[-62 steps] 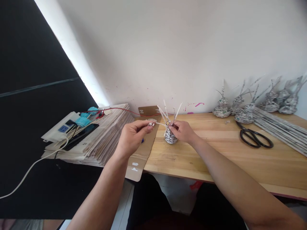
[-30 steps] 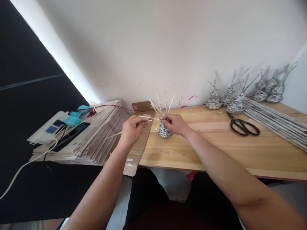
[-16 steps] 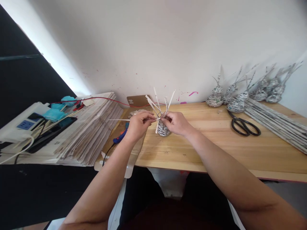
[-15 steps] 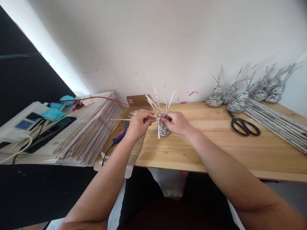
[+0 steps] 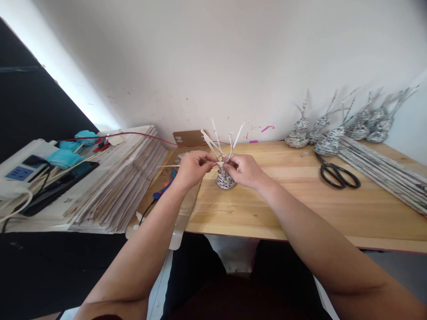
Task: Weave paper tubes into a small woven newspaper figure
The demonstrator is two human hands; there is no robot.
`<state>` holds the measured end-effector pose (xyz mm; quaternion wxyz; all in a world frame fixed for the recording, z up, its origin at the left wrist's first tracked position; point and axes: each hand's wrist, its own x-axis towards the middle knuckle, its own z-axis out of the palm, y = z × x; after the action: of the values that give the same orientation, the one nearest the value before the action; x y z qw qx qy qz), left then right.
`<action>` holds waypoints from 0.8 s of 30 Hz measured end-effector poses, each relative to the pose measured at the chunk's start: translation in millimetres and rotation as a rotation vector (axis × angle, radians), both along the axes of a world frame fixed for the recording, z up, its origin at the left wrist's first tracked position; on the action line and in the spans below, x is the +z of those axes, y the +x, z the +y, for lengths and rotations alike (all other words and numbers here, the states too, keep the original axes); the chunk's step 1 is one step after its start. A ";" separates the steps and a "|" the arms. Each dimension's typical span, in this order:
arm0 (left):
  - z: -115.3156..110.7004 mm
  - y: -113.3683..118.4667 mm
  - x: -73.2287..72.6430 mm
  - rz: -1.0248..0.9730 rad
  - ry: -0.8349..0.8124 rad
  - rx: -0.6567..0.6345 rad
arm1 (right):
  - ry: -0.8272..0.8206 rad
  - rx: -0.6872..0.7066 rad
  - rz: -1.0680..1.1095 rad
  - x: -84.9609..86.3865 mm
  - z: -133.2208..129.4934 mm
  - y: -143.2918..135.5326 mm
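Note:
A small woven newspaper basket stands upright on the wooden table, with several paper strips sticking up and outward from its narrow top. My left hand pinches a thin paper strip whose free end points left, away from the basket. On the other side, my right hand is closed at the basket's neck, thumb and fingers pressed on the weave there. Both sets of fingertips almost meet at the top of the basket, and they hide part of the strip between them.
Black-handled scissors lie to the right, beside a bundle of rolled paper sticks. Several woven gourd shapes stand by the wall. At left are a paper stack, a power strip and a blue glue gun.
A strip end that hung down the basket's front no longer shows there. My hands stay at the basket's neck, and the view has shifted slightly.

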<state>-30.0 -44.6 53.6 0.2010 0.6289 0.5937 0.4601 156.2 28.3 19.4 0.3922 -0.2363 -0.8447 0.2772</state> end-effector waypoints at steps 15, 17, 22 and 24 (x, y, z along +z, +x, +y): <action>2.1 -1.8 2.6 0.037 0.037 -0.057 | -0.007 -0.001 -0.035 3.3 -1.6 1.2; 3.1 -2.8 2.4 0.038 0.038 -0.054 | -0.012 0.006 -0.033 3.0 -1.3 1.2; 1.3 -0.4 7.8 0.204 0.037 -0.030 | -0.011 0.009 -0.037 2.1 -0.5 0.8; 0.2 1.4 11.2 0.303 0.046 -0.012 | -0.012 0.007 -0.037 2.1 -0.5 0.7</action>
<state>-28.6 -44.4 64.8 0.0973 0.6991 0.6028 0.3721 156.9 27.7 21.5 0.3743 -0.2406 -0.8509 0.2793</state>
